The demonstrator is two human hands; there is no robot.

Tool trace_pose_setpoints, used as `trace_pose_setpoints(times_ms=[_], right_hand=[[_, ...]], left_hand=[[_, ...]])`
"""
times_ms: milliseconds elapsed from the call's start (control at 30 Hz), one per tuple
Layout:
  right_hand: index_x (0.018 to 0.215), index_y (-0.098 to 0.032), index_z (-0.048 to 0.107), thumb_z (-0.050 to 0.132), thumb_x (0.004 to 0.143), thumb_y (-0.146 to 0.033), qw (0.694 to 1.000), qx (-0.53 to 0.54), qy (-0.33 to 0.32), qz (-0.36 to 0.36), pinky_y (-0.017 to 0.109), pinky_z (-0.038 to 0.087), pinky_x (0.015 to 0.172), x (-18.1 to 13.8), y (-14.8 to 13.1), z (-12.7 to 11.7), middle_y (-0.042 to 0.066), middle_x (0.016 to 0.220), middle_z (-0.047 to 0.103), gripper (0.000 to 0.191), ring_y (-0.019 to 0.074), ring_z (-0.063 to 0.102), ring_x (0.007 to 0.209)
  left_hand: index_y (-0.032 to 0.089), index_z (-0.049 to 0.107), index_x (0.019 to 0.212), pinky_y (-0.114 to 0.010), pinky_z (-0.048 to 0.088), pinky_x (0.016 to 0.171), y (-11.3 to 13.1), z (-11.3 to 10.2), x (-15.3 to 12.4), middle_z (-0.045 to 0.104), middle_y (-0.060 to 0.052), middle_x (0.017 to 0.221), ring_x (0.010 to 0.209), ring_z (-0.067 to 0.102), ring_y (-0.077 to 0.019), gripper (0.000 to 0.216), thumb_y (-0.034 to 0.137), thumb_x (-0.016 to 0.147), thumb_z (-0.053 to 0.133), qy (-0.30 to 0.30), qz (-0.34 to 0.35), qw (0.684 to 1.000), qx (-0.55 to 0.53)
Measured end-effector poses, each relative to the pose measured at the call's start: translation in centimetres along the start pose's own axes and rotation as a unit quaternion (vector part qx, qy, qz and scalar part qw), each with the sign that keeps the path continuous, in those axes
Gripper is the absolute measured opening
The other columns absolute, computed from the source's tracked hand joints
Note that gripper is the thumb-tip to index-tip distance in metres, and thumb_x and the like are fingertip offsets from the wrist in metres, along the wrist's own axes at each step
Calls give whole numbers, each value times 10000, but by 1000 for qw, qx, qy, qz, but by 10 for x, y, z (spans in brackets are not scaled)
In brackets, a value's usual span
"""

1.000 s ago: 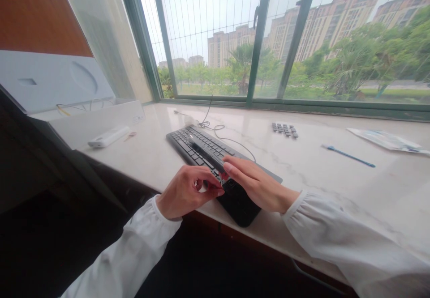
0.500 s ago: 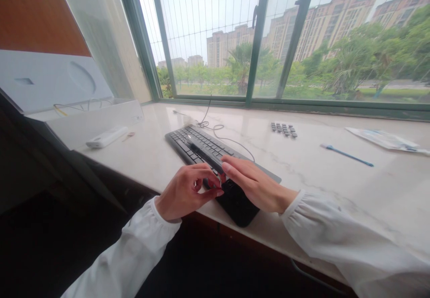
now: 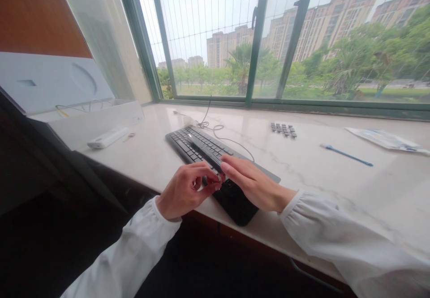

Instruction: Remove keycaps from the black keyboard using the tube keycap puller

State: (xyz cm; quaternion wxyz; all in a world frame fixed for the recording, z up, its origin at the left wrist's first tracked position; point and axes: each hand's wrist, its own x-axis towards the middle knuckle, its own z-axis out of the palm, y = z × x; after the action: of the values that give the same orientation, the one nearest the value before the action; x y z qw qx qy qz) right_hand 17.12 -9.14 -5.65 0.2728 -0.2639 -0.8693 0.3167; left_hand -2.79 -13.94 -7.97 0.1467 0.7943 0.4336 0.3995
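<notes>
A black keyboard (image 3: 183, 143) lies slantwise on the table, its near end at the front edge. My left hand (image 3: 188, 188) is over its lower side, with thumb and fingertips pinched together. Whatever is between them is too small to make out. Across from it, my right hand (image 3: 253, 184) reaches over the keys with its fingers close together, fingertips almost meeting the left ones. A dark stick-like tool (image 3: 204, 150) with a clear, shiny far end slants above the keys from the right fingertips; its near end is hidden. Several loose keycaps (image 3: 284, 129) sit in rows farther back.
A thin blue stick (image 3: 349, 155) with a pale tip lies at the right, near a clear plastic packet (image 3: 383, 139). At the left are a white oblong device (image 3: 107, 137) and an open white box (image 3: 97, 119). A cable (image 3: 231, 141) curls behind the keyboard, before the window.
My left thumb and fingertips have shifted very slightly upward, still pinched. The right hand and the dark tool stay almost where they were.
</notes>
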Motion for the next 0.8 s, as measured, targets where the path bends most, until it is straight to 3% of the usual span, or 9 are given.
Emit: trace_pose_setpoints(times_ms=[200,367,567,800], right_hand=[[796,-218,379,306,1046,-436,999,-21,-11,-26,305,381,716,1,-5,0,-18,784,463,340,147,443,734],[782,-214,350,314,1044,-446,999,-25,-9,-24,302,350,701,0,-6,0,-28,776,436,352,141,416,728],[773,-210,390,317,1032,-477,1000,-28,5,9,317,349,709,1,-7,0,-20,772,483,379,156,447,745],[901,-205,494,410,997,-502,999,29,-37,9,297,366,690,2,-3,-11,-14,783,551,324,154,481,748]], left_hand=[[163,689,864,-186,384,524,-3,0,0,560,20,738,557,436,-54,99,262,867,687,8,-6,1000,12],[162,693,878,-200,381,536,-3,1,0,556,16,738,569,432,-64,122,283,878,677,1,-9,1000,10],[175,687,915,-203,390,578,-1,1,2,586,15,787,598,444,-67,72,220,905,631,-16,-6,1000,4],[170,690,900,-208,381,582,-1,0,3,609,5,807,610,445,-72,82,220,909,626,-31,-11,999,-11]])
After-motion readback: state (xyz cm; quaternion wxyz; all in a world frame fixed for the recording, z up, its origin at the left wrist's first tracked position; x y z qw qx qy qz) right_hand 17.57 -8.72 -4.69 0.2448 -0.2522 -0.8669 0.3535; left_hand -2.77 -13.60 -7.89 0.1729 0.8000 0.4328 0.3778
